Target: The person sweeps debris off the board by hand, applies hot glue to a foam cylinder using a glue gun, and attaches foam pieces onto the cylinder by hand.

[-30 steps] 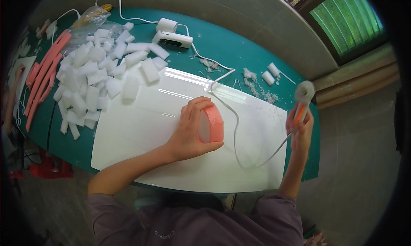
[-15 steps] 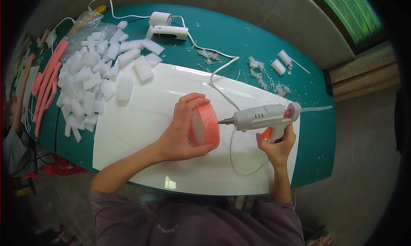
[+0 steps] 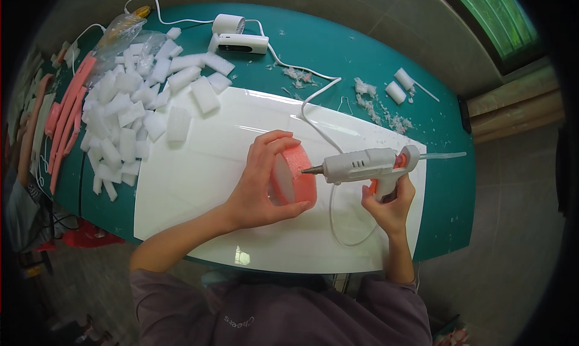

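Observation:
My left hand (image 3: 256, 186) is closed around a round foam piece, its white face (image 3: 281, 183) rimmed by a pink foam band (image 3: 304, 186). The thumb presses the near side and the fingers curl over the far side, so the piece stands on edge. My right hand (image 3: 395, 210) grips a white hot glue gun (image 3: 362, 165) by its handle, fingers at the orange trigger (image 3: 373, 187). The metal nozzle (image 3: 310, 170) points left and meets the pink band, near its edge by the white face. A clear glue stick (image 3: 445, 155) sticks out of the gun's back.
Both hands work over a glossy white board (image 3: 199, 207) on a green table (image 3: 449, 225). White foam blocks (image 3: 123, 117) are heaped at left, beside pink foam strips (image 3: 69, 120). A white device (image 3: 241, 43), a cord (image 3: 301, 67), foam crumbs (image 3: 389, 117) and short white cylinders (image 3: 396, 93) lie farther back.
The foam piece has tilted, showing more of its white face. The nozzle now sits nearer the band's edge. Less of the orange trigger shows, and the glue stick sits slightly farther into the gun.

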Demonstrator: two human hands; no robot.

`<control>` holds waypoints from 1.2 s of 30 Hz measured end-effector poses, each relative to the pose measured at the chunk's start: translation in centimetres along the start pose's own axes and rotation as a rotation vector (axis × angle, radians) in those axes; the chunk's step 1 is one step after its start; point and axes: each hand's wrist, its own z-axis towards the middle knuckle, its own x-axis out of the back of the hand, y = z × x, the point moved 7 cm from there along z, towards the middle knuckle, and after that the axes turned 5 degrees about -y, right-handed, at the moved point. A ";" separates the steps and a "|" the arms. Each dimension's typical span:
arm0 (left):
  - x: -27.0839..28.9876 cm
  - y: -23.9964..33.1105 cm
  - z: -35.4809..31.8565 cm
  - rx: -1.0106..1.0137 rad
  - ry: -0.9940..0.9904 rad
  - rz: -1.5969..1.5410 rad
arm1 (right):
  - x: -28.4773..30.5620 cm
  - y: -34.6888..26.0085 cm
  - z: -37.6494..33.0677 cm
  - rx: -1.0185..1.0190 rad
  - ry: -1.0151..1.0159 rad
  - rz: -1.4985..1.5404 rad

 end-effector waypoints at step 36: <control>0.1 -0.3 -0.3 0.014 0.038 0.021 | 0.1 -0.1 0.1 -0.044 0.009 0.109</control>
